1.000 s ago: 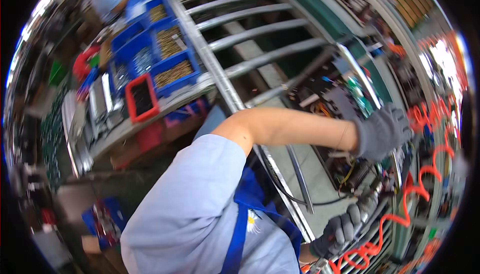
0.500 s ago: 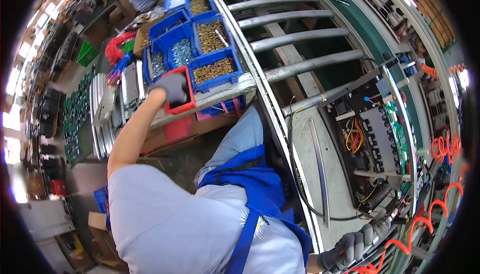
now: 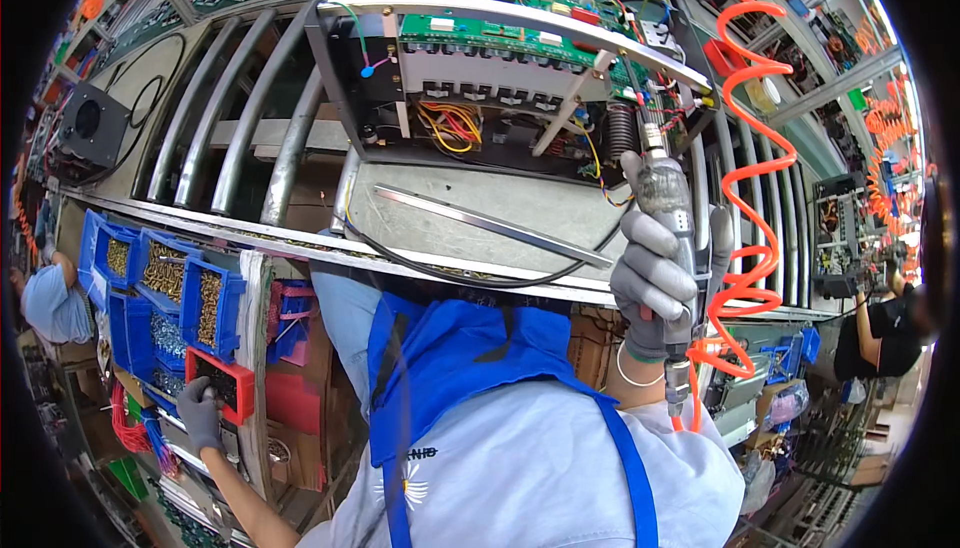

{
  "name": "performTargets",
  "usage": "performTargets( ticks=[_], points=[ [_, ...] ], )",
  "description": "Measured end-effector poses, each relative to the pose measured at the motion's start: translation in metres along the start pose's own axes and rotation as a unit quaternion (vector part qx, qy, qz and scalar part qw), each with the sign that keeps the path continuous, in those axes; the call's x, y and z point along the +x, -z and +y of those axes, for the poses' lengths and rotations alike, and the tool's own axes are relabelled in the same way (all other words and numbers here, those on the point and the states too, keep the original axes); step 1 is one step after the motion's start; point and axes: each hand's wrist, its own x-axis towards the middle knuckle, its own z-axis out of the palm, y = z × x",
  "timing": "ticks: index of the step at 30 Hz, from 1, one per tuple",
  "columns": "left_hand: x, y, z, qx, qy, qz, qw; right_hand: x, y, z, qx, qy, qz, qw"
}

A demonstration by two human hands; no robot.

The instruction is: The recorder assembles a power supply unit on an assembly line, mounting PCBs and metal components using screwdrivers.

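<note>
My right hand (image 3: 655, 273), in a grey glove, is wrapped round a pneumatic screwdriver (image 3: 668, 193) held upright, its bit end pointing at the open chassis (image 3: 340, 98). An orange coiled air hose (image 3: 765, 233) hangs beside the tool. Far to the left, my gloved left hand (image 3: 202, 416) is at the near edge of a red bin (image 3: 238, 388) with small dark pieces in it. Its fingers are drawn together; whatever they may hold is too small to make out. Inside the chassis are a green circuit board (image 3: 490, 23) and coloured wires (image 3: 450, 126).
Blue bins (image 3: 222, 313) of brass and silver screws adjoin the red one. A loose metal strip (image 3: 490, 223) and a black cable (image 3: 440, 270) lie on the bench before the chassis. Metal rollers (image 3: 245, 138) run on its left. Other people (image 3: 55, 303) are at both sides.
The view has swung to the right, bringing the chassis to the middle. My right hand has risen beside it with the screwdriver. My left hand has drawn back from inside the red bin to its edge.
</note>
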Motion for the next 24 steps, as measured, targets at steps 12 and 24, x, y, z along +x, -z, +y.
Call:
performTargets(
  ticks=[12, 24],
  points=[
    [-0.021, 0.031, -0.002, -0.192, 0.013, 0.052, 0.980, -0.003, -0.005, -0.006, 0.030, -0.002, 0.017, 0.999],
    [-0.012, -0.026, 0.118, -0.766, -0.055, -0.257, 0.587, -0.001, 0.000, -0.003, 0.060, 0.003, 0.027, 0.998]
  ],
)
